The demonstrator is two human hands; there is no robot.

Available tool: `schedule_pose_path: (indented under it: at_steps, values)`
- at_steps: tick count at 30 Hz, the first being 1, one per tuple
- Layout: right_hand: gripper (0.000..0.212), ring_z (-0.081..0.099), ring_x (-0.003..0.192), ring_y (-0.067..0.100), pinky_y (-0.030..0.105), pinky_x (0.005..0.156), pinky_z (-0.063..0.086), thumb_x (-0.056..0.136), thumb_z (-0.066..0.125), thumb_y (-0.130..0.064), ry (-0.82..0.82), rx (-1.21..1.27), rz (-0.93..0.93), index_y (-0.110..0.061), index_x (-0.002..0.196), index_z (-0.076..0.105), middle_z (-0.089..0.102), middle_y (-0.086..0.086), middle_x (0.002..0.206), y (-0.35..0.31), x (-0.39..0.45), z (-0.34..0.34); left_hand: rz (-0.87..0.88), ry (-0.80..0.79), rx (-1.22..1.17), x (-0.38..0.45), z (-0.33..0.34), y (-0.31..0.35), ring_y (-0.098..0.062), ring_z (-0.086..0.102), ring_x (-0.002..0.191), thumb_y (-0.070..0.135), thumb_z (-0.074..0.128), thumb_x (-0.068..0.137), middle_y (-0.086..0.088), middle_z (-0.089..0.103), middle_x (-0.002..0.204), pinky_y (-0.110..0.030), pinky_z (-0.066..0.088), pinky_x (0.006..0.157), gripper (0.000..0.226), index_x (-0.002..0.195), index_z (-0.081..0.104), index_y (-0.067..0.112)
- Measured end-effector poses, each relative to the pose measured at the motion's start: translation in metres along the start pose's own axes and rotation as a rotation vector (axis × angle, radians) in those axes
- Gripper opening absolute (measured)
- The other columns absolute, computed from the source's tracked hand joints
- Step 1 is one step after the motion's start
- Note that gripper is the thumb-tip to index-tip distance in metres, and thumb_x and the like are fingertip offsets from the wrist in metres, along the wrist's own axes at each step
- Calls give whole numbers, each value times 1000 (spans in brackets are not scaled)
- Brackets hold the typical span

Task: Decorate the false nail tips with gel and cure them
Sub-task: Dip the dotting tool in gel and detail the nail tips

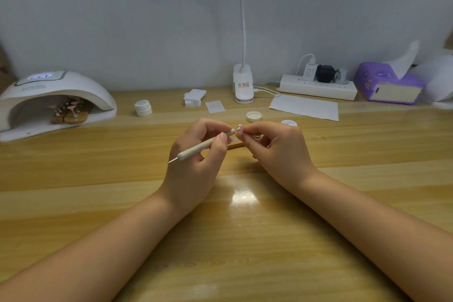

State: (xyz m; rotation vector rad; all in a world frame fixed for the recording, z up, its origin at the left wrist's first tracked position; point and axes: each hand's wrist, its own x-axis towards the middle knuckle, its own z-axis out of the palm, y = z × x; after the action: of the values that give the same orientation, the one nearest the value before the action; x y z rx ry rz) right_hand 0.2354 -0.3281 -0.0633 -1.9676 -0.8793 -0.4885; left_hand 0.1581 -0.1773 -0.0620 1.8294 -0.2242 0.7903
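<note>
Left hand [196, 152] grips beige dotting pen [204, 146]; right hand [277, 149] pinches pale pink nail tip [239, 128].

Both hands are meeting over the middle of the desk [245, 240], the left hand [196, 154] gripping a tool [203, 146] whose tip is touching a nail tip [239, 128] pinched by the right hand [277, 152]. A curing lamp [56, 98] is sitting at the far left, with stands [69, 111] inside it. A jar [143, 108] is standing to its right, then pads [194, 97] further right. A desk lamp [243, 83] is standing at the back centre, a lid [254, 116] before it. Paper [305, 106] is lying right of the lid, a power strip [318, 87] behind it, and a tissue box [389, 87] at the far right.
</note>
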Motion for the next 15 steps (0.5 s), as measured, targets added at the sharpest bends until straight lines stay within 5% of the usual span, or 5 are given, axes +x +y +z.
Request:
schedule_pose_path:
  at_steps: [15]
  values:
    - [13, 62, 61, 18, 43, 65, 51, 90, 67, -20, -3, -4, -10, -16, 99, 76, 74, -4, 85, -2, -1, 0, -2, 23, -23, 0, -1, 0, -12, 69, 89, 33, 52, 88, 7, 70, 94, -31, 57, 77, 15, 97, 62, 27]
